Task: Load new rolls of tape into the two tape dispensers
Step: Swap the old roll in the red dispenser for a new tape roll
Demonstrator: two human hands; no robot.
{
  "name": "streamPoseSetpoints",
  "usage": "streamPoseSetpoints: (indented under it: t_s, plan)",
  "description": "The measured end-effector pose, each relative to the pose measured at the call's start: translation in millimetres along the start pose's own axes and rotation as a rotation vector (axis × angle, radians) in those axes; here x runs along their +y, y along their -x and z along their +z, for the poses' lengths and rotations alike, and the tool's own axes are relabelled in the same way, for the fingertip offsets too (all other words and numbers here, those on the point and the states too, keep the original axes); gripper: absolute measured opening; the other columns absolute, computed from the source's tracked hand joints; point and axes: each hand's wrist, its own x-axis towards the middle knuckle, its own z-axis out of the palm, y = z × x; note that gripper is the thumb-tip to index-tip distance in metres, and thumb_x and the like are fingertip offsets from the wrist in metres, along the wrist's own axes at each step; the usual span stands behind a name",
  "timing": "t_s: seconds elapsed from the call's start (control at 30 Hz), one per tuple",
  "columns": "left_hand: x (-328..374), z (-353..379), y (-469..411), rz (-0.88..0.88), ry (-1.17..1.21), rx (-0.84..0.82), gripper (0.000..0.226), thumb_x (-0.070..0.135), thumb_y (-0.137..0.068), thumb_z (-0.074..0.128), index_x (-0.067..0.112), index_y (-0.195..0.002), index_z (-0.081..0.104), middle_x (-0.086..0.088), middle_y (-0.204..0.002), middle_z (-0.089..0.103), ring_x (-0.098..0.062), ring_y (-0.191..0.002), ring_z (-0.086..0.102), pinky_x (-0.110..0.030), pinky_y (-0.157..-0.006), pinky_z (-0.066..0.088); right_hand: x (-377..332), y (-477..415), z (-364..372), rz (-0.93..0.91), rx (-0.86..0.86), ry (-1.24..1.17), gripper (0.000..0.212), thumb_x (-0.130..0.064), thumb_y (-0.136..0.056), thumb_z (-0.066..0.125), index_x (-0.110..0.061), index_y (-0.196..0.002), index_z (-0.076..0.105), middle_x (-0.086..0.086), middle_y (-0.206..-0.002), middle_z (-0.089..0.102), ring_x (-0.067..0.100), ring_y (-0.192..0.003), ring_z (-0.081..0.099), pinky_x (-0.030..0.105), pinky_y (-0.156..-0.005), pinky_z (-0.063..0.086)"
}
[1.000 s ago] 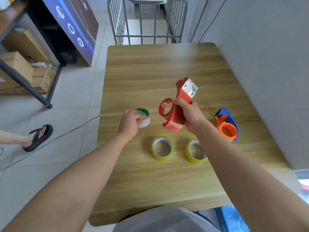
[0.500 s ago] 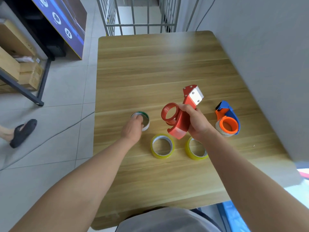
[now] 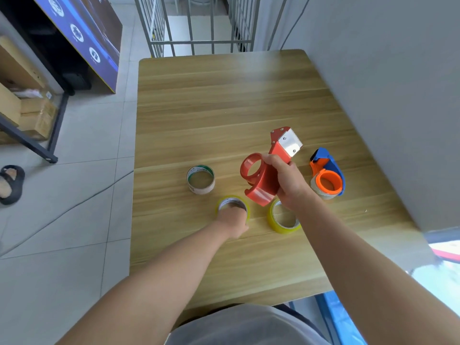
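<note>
My right hand [image 3: 290, 184] grips a red tape dispenser [image 3: 266, 170] above the wooden table [image 3: 224, 108]; its core ring is empty and its metal blade points up and away. My left hand [image 3: 232, 220] rests on a yellow tape roll [image 3: 232, 202] lying flat, fingers over its near rim. A second yellow roll [image 3: 282, 220] lies just right of it, partly under my right wrist. A white, nearly used-up roll with a green-printed core [image 3: 200, 179] stands free to the left. A blue and orange dispenser [image 3: 327, 176] lies at the right.
A grey wall [image 3: 398, 95] runs along the table's right edge. A metal railing [image 3: 196, 23] stands beyond the far edge. On the left are a tiled floor, a shelf with cardboard boxes [image 3: 27, 113] and another person's sandalled foot [image 3: 10, 181].
My left hand let go of the white roll, left standing on the table, and moved nearer to the left yellow roll. The red dispenser stayed in my right hand.
</note>
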Motion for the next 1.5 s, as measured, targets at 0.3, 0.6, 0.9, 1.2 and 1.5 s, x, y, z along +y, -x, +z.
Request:
streamPoseSetpoints:
  t_s: [0.3, 0.6, 0.9, 1.2, 1.5]
  plan:
    - [-26, -66, 5, -0.080, 0.764, 0.294, 0.037, 0.023, -0.084, 0.065, 0.008, -0.117, 0.061, -0.003, -0.115, 0.060, -0.023, -0.113, 0.056, -0.030, -0.096, 0.038, -31, 8, -16, -0.039, 0.071, -0.107, 0.069, -0.032, -0.071, 0.076, -0.007, -0.129, 0.048, 0.014, -0.118, 0.063, 0.029, -0.104, 0.065, 0.050, -0.094, 0.052]
    - [-20, -116, 50, 0.120, 1.332, 0.460, 0.011, 0.005, -0.085, 0.061, 0.015, -0.089, 0.066, -0.004, -0.090, 0.067, -0.017, -0.080, 0.060, -0.026, -0.070, 0.044, -60, 19, 5, -0.138, -0.019, -0.089, 0.086, -0.038, -0.057, 0.078, -0.009, -0.131, 0.044, 0.015, -0.123, 0.061, 0.030, -0.106, 0.064, 0.053, -0.094, 0.050]
    - [-16, -134, 73, 0.097, 1.388, 0.608, 0.014, 0.026, -0.088, 0.059, 0.020, -0.076, 0.061, -0.004, -0.084, 0.059, -0.016, -0.073, 0.047, -0.026, -0.062, 0.032, -56, 28, 22, -0.224, -0.096, 0.100, 0.075, -0.038, -0.061, 0.076, -0.012, -0.124, 0.044, 0.012, -0.116, 0.062, 0.027, -0.102, 0.064, 0.047, -0.092, 0.052]
    - [-9, -146, 85, -0.264, 1.605, 0.701, 0.034, 0.049, -0.078, 0.066, 0.021, -0.097, 0.062, 0.002, -0.090, 0.054, -0.016, -0.074, 0.041, -0.025, -0.049, 0.026, -60, 39, 25, -0.268, -0.142, 0.167, 0.080, -0.037, -0.055, 0.077, -0.014, -0.121, 0.040, 0.012, -0.114, 0.062, 0.033, -0.099, 0.066, 0.051, -0.090, 0.053]
    - [-13, -146, 91, -0.025, 1.733, 0.575, 0.009, 0.004, -0.078, 0.068, 0.006, -0.086, 0.064, -0.004, -0.076, 0.062, -0.006, -0.050, 0.053, -0.014, -0.041, 0.040, -59, 41, 26, -0.301, -0.129, 0.180, 0.082, -0.038, -0.050, 0.078, -0.016, -0.120, 0.042, 0.006, -0.108, 0.063, 0.025, -0.094, 0.067, 0.042, -0.080, 0.057]
